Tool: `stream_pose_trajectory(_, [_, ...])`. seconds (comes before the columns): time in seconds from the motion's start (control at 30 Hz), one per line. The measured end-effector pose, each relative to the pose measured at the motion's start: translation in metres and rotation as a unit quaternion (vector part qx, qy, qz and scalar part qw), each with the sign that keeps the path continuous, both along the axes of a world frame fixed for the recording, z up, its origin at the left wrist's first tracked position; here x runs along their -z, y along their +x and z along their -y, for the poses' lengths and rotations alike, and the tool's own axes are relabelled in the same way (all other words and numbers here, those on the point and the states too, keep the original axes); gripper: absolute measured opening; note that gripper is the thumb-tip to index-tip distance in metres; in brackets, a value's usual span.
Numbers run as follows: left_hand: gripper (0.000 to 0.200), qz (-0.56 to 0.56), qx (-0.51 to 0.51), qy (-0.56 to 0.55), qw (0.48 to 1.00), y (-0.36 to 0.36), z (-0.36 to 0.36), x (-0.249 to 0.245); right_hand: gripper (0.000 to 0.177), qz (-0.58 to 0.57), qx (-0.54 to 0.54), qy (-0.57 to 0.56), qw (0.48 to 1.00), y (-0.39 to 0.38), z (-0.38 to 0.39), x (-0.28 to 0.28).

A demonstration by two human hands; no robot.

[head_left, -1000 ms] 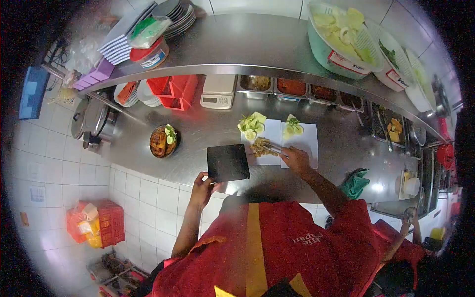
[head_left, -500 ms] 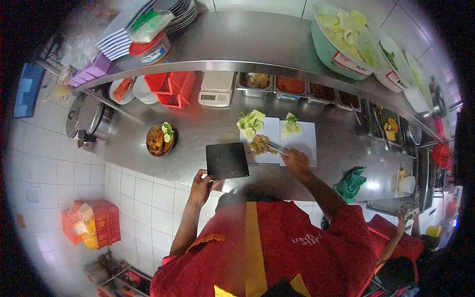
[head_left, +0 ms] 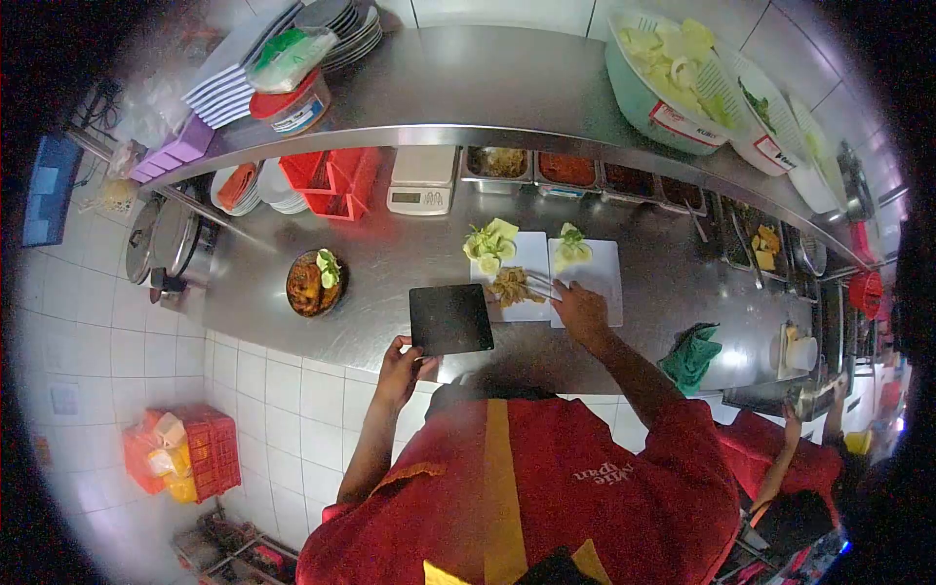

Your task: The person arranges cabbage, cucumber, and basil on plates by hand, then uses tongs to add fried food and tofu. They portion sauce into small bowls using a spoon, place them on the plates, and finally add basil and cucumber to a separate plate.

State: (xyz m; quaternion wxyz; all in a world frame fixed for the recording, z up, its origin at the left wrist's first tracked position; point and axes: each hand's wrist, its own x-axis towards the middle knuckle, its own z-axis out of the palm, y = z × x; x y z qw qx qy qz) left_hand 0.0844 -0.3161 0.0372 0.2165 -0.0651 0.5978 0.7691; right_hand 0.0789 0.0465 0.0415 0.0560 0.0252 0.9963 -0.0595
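My left hand (head_left: 399,374) grips a black square plate (head_left: 451,320) by its near left corner, just off the counter's front edge. My right hand (head_left: 582,314) is closed around metal tongs (head_left: 537,283). The tips of the tongs are at a heap of light brown shredded food (head_left: 512,287) on a white rectangular plate (head_left: 532,251). Lettuce and cucumber slices (head_left: 490,246) lie at the far end of this plate. Beside it on the right, a second white plate (head_left: 597,283) bears a smaller portion of greens (head_left: 571,247).
A dark bowl of food (head_left: 315,283) stands to the left. Behind are a scale (head_left: 421,180), red baskets (head_left: 334,183) and steel food pans (head_left: 566,171) under a shelf (head_left: 468,83). A green cloth (head_left: 691,358) lies to the right. Another person's hand (head_left: 792,422) shows at far right.
The arms of the tongs look farther apart at the shredded food. My right hand has shifted slightly left. The black plate stays in my left hand, almost unmoved.
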Motion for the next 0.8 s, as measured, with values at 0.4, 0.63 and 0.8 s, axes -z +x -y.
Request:
stream_pose_trajectory(0.4, [0.015,0.131,-0.053,0.109,0.984,-0.003,-0.003,-0.013,0.030,0.024,-0.003,-0.009,1.000,-0.009,0.009,0.028])
stream_pose_trajectory(0.63, [0.016,0.123,-0.055,0.094,0.986,-0.005,-0.004,-0.011,0.047,0.052,-0.039,0.070,0.995,-0.010,0.008,0.016])
stream_pose_trajectory(0.8, [0.016,0.128,-0.055,0.100,0.985,-0.004,-0.002,-0.010,0.052,0.029,-0.003,-0.015,0.999,-0.012,0.003,0.004])
